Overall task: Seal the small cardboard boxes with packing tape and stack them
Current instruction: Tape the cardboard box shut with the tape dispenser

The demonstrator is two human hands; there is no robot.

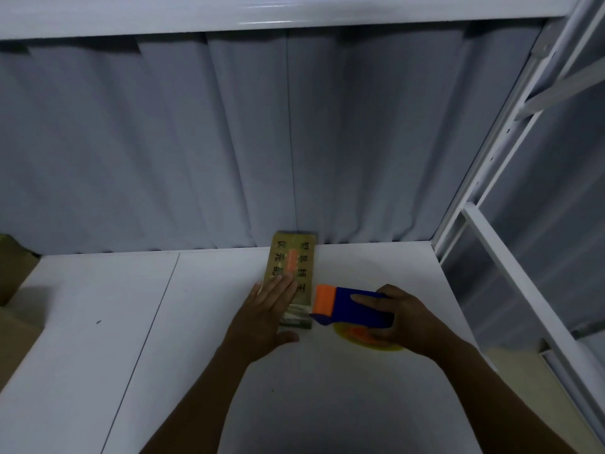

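- The white table [229, 371] carries everything. A grey curtain [229, 142] hangs behind its far edge and a white metal frame [491, 240] stands along its right edge.
- Bigger brown cartons [13, 290] sit at the table's left edge, only partly in view.
- The small cardboard box [304, 257] lies flat near the middle of the far edge, its long side running from that edge toward the near one.
- The left hand [265, 312] lies on the near half of the box with its fingers straight and flat, pressing it down.
- The right hand [409, 319] is wrapped round the blue tape dispenser [357, 306]. The dispenser's orange mouth sits at the box's near right corner, with the yellowish tape roll [370, 342] beneath it.
- The step in hand looks like laying or cutting a strip at the box's near end. To do it well, keep the flat palm firm so the light box cannot slide, and pull the dispenser straight along the seam. Tilt the blade to cut cleanly, then rub the tape end down over the edge.
- Dark printed characters run in two columns on the box top, with an orange mark between them. They face away and are too blurred to read.
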